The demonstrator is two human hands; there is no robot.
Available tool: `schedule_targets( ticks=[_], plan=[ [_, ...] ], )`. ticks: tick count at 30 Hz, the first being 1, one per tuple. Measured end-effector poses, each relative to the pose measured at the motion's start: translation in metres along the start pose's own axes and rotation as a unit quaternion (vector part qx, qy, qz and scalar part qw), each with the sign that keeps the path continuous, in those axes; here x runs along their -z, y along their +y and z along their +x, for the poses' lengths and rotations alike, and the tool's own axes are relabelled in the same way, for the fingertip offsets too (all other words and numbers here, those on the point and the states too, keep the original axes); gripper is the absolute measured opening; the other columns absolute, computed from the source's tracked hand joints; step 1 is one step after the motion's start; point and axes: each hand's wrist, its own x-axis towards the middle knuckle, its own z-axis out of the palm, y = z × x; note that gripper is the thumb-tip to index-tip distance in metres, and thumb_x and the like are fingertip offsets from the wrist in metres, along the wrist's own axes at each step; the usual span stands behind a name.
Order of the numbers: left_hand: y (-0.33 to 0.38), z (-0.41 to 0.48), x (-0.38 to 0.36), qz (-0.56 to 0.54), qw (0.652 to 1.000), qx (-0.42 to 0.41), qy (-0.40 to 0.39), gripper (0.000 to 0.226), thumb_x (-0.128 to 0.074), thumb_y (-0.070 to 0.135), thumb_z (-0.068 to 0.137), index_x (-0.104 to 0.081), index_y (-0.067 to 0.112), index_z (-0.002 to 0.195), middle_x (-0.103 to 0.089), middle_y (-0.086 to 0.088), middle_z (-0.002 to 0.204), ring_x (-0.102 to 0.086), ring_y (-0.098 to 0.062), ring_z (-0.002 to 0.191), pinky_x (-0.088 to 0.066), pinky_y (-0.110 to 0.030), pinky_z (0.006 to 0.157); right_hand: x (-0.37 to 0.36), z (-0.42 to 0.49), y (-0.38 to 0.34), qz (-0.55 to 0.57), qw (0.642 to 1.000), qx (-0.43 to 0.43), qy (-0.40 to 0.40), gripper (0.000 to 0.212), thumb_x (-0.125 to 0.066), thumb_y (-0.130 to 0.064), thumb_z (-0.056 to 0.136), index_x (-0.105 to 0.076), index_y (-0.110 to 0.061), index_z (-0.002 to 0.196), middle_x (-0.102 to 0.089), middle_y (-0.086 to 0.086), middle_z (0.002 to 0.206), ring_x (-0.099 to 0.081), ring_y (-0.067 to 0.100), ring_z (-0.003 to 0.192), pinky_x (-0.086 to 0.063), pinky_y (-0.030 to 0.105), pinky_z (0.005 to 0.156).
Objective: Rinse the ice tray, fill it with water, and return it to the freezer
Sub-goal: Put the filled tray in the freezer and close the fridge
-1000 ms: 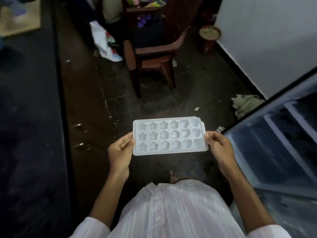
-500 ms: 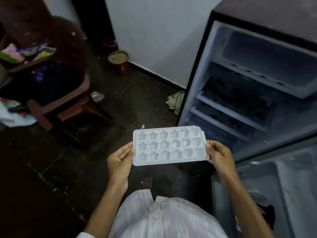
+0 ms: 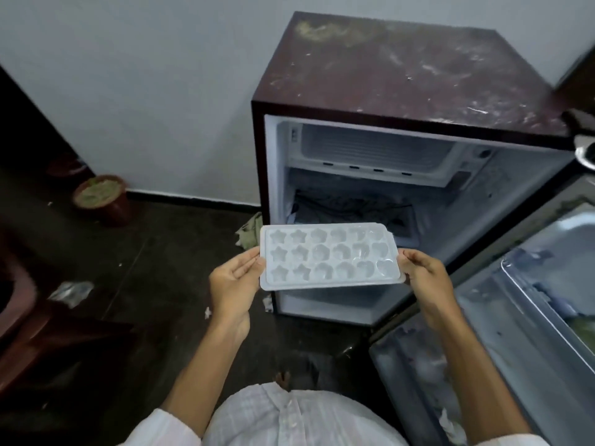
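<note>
tray look: white plastic ice tray [image 3: 331,257], 3 rows of 6 cells, stars at left, hearts at right; cells glossy, water level unclear
tray position: held level in the air, in front of the open fridge [image 3: 402,75], lower than the freezer box [image 3: 370,152]
left hand: left hand [image 3: 236,281] pinches the left short edge, thumb on top
right hand: right hand [image 3: 425,278] pinches the right short edge
fridge: dark red, dusty top, door [image 3: 483,317] swung open to the right
floor: dark floor [image 3: 154,268], 1 pot [image 3: 103,199] by the wall [image 3: 145,75]
</note>
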Motion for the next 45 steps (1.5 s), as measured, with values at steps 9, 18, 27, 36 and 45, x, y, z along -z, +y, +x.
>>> schedule_targets(
  ticks=[9,18,27,36,45],
  plan=[
    [0.028,0.094,-0.083,0.089,0.992,-0.071,-0.057,0.032,-0.069,0.003,0.089,-0.070,0.007,0.121,-0.076,-0.005,0.110,-0.073,-0.014,0.100,-0.058,-0.033,0.093,0.016,0.081,-0.039,0.034,0.998,0.010,0.057,0.021,-0.054,-0.013,0.098,-0.070,-0.015,0.086,-0.072,-0.004,0.087,-0.065,0.013,0.086,-0.051,0.026,0.078],
    [0.038,0.156,-0.155,0.146,0.975,-0.158,-0.055,0.031,-0.057,-0.005,0.092,-0.068,0.005,0.119,-0.070,-0.002,0.103,-0.065,-0.005,0.085,-0.052,-0.006,0.068,0.023,0.154,-0.057,0.024,0.995,0.049,0.090,0.020,-0.050,-0.003,0.092,-0.070,-0.008,0.089,-0.066,-0.002,0.081,-0.056,0.007,0.071,-0.045,0.015,0.058],
    [0.039,0.212,-0.203,0.224,0.948,-0.213,-0.081,0.032,-0.046,-0.007,0.088,-0.063,0.019,0.077,-0.062,0.001,0.078,-0.057,-0.013,0.072,-0.046,-0.024,0.069,0.029,0.207,-0.059,0.010,0.991,0.066,0.116,0.023,-0.048,-0.005,0.089,-0.069,0.004,0.087,-0.071,0.018,0.089,-0.061,0.021,0.080,-0.048,0.026,0.065],
    [0.029,0.257,-0.228,0.316,0.906,-0.273,-0.072,0.024,-0.049,0.000,0.090,-0.052,0.020,0.077,-0.050,-0.002,0.079,-0.047,-0.013,0.070,-0.031,-0.011,0.045,0.024,0.246,-0.057,-0.072,0.978,0.102,0.167,0.028,-0.038,-0.003,0.086,-0.043,-0.012,0.061,-0.046,0.009,0.066,-0.043,0.015,0.061,-0.027,0.027,0.053],
    [0.049,0.268,-0.254,0.321,0.903,-0.285,-0.034,0.013,-0.054,0.004,0.097,-0.066,0.003,0.091,-0.061,-0.009,0.094,-0.060,-0.019,0.094,-0.046,-0.014,0.066,0.014,0.269,-0.066,-0.106,0.965,0.134,0.198,0.027,-0.043,-0.007,0.096,-0.065,0.006,0.087,-0.064,0.013,0.088,-0.057,0.019,0.079,-0.043,0.025,0.065]
  ],
)
